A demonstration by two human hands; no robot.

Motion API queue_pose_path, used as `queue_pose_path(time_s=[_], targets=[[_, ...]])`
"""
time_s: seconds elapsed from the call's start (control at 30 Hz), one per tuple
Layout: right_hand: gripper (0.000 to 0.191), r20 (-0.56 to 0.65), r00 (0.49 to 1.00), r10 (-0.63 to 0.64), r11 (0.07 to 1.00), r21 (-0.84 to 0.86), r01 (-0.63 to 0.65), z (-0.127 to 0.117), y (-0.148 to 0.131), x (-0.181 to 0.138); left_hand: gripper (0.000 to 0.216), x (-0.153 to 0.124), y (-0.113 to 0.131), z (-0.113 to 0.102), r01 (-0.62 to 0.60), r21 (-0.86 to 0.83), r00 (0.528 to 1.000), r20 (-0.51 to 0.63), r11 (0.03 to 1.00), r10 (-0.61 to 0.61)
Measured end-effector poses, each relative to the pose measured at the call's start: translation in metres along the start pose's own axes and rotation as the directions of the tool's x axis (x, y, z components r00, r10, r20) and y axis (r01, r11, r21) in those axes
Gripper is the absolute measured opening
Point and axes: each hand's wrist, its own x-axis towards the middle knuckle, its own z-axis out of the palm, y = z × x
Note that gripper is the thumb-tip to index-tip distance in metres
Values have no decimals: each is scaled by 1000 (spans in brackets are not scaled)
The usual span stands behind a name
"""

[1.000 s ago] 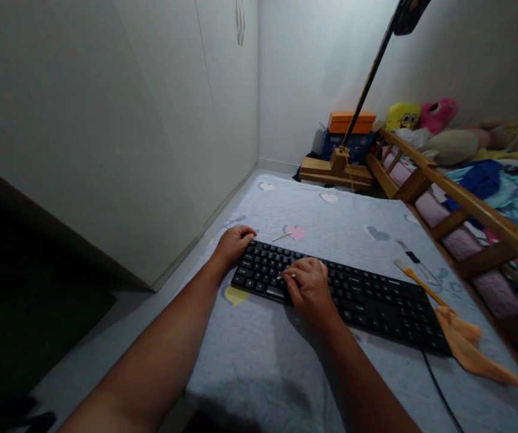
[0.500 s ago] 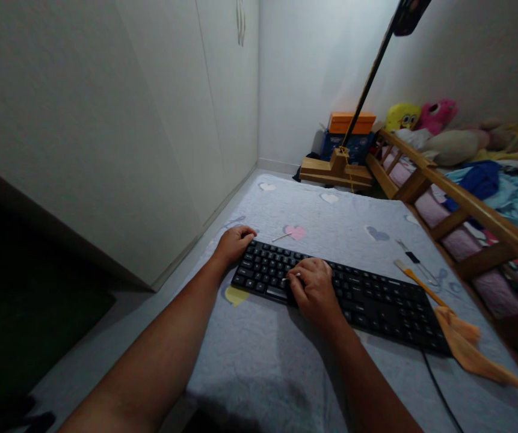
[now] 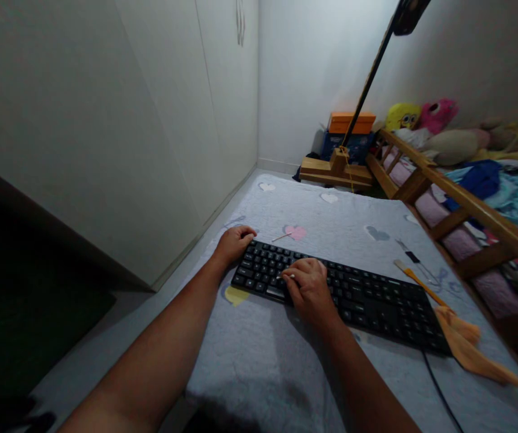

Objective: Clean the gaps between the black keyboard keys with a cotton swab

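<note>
A black computer keyboard lies slantwise on the cloth-covered table. My left hand is curled at its far left corner, thumb and fingers against the edge. My right hand is over the middle of the letter keys, closed in a pinch on a thin cotton swab. The swab's tip points left, down among the keys near the space bar; whether it touches them I cannot tell. A second cotton swab rests on the cloth just beyond the keyboard.
Right of the keyboard lie an orange-handled brush, a slim metal tool with a black band and an orange cloth. The keyboard's cable runs toward me. A white wardrobe stands left, a wooden bed rail right.
My right hand has shifted slightly left across the keys, with the cotton swab still in its fingers. My left hand and the keyboard stay in place.
</note>
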Motion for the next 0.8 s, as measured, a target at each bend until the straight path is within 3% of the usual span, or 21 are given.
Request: queue_pose_path(time_s=[0.8], targets=[[18, -16, 1000, 14, 999, -40, -15, -4, 8, 0, 29, 1, -4, 1, 2, -16, 1000, 0, 1000, -2]])
